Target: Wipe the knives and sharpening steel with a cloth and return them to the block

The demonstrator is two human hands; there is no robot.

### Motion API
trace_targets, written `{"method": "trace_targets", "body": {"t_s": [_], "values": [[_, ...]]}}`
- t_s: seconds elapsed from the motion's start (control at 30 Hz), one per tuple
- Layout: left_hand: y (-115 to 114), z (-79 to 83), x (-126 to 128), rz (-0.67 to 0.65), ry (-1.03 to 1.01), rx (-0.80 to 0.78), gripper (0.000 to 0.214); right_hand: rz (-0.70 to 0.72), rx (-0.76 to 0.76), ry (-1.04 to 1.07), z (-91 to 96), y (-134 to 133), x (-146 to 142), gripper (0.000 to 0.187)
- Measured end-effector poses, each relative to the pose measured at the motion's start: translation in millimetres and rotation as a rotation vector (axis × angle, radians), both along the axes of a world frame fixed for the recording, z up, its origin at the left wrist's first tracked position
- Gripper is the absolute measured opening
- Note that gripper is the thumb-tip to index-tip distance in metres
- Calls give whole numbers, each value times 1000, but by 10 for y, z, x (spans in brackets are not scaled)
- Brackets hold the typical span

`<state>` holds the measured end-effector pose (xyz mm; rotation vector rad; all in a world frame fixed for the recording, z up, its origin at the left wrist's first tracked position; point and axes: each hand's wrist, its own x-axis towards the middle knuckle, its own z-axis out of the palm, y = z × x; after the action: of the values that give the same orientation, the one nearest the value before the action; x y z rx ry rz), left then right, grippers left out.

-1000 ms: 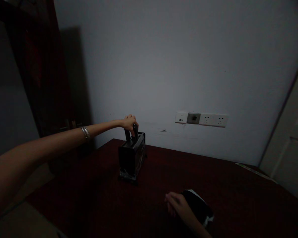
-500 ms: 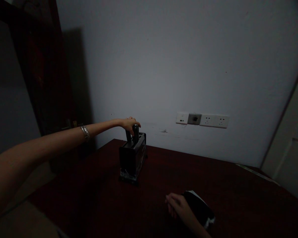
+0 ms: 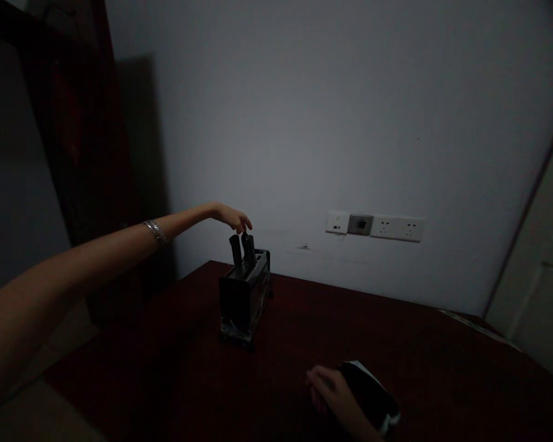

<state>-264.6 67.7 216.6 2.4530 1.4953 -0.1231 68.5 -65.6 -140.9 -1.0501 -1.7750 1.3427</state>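
Note:
A black knife block (image 3: 242, 304) stands on the dark red table, with clear wrap clinging to its lower part. Several black knife handles (image 3: 236, 252) stick up from its top. Just over these handles hovers my left hand (image 3: 233, 217), a silver bracelet on its wrist. Its fingers droop downward, slightly apart, holding nothing. Low in the view, my right hand (image 3: 328, 388) rests on the table with its fingers curled in and nothing visible in them. Right beside it lies a flat black thing with pale edges (image 3: 368, 393), partly hidden by the hand and forearm.
The table (image 3: 299, 319) reaches back to a grey wall bearing a row of sockets (image 3: 375, 226). A pale strip (image 3: 479, 328) lies along the table's far right edge. A white door (image 3: 541, 270) is at the right, and a dark door frame stands left.
My left hand has let go of the knife handles and risen a little up and to the left. The handles stay in the block. My right hand has barely moved.

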Motion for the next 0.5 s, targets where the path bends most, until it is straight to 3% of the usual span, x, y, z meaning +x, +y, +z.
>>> {"method": "trace_targets", "body": {"t_s": [0.27, 0.5], "values": [[35, -198, 72, 2, 40, -57, 50, 18, 20, -16, -65, 42, 12, 58], [70, -264, 137, 24, 50, -13, 42, 19, 21, -32, -46, 33, 14, 58]]}}
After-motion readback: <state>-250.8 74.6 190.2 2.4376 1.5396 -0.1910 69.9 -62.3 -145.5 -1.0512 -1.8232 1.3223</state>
